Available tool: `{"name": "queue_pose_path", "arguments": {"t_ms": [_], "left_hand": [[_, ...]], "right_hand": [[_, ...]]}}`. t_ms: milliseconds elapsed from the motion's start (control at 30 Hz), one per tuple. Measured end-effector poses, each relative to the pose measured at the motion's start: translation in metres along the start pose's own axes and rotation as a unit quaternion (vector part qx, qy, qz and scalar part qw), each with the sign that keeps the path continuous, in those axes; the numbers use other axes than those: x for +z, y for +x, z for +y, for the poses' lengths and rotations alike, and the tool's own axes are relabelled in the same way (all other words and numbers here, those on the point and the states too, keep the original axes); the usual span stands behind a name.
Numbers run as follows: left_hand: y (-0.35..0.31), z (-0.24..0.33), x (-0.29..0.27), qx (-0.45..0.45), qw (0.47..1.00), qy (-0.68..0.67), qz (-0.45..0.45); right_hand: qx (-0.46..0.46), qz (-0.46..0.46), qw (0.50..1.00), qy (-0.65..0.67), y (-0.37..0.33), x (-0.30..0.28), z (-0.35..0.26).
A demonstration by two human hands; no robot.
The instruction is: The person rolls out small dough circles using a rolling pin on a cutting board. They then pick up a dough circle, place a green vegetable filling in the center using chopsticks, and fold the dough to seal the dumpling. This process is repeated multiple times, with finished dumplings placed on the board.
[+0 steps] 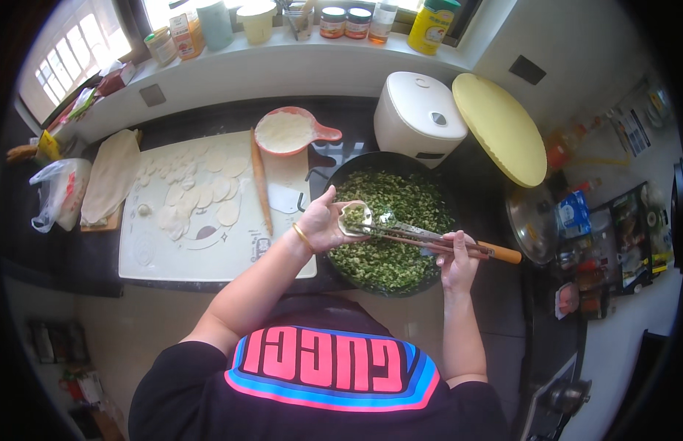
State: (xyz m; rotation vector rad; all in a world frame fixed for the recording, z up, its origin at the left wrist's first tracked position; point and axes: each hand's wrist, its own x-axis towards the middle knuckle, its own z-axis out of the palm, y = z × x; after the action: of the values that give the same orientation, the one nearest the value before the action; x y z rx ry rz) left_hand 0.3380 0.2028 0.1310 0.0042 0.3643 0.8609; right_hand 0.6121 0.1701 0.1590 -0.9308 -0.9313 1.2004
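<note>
My left hand [323,224], with a gold bangle at the wrist, holds a round dumpling wrapper [346,228] at its fingertips. A small heap of chopped green filling [357,216] sits on the wrapper. In my right hand [457,266] is a pair of wooden chopsticks [407,235], their tips reaching the wrapper's lower right side. Both hands are over a large dark pan [340,273] full of the same green filling. A metal spoon with an orange-brown handle [507,253] lies across the pan's right side, partly hidden by my right hand.
To the left lies a pale mat [172,268] with several flat wrappers [205,195] and a rolling pin [260,184]. Behind it stands a red bowl of flour [285,132]. A white rice cooker [418,114] and an upright yellow lid [501,132] are beyond the pan.
</note>
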Motion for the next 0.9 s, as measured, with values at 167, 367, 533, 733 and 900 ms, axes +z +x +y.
{"name": "queue_pose_path", "arguments": {"t_ms": [167, 367, 533, 733, 900], "left_hand": [[-0.005, 0.004, -0.006, -0.010, 0.999, -0.020, -0.032], [-0.009, 0.007, -0.010, -0.007, 0.998, -0.032, -0.053], [-0.014, 0.014, -0.012, 0.015, 0.999, -0.027, -0.040], [-0.017, 0.018, -0.022, 0.027, 0.998, -0.028, -0.053], [-0.016, 0.013, -0.026, 0.044, 0.999, -0.001, 0.011]], "right_hand": [[0.010, 0.005, 1.000, 0.023, 0.008, -0.001, 0.004], [0.053, 0.047, 0.997, 0.031, 0.016, 0.005, 0.016], [0.025, 0.052, 0.997, 0.048, 0.016, 0.006, 0.011], [-0.001, 0.045, 0.999, 0.030, 0.014, 0.017, 0.010], [0.057, 0.040, 0.997, 0.030, 0.017, 0.022, 0.023]]}}
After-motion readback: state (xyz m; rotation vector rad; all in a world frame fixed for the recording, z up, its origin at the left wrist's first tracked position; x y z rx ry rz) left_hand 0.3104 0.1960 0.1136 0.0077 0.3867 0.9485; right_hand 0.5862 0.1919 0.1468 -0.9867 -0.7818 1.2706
